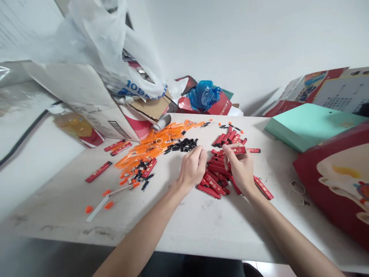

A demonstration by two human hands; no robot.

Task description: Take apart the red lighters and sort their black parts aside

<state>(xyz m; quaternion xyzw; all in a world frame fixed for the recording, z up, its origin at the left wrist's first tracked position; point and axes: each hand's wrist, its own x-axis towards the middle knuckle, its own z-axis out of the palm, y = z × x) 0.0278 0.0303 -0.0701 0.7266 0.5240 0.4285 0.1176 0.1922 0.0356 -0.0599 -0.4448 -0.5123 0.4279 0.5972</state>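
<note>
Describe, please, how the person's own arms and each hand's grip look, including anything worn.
The left forearm and right forearm are slim, taper towards the wrists, and show no sleeves, cables or markings. The left grip and right grip are ungloved hands. No watch or bracelet is visible; rings cannot be judged.

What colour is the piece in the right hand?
The piece is mostly red, with some gold; head view shows it best.
</note>
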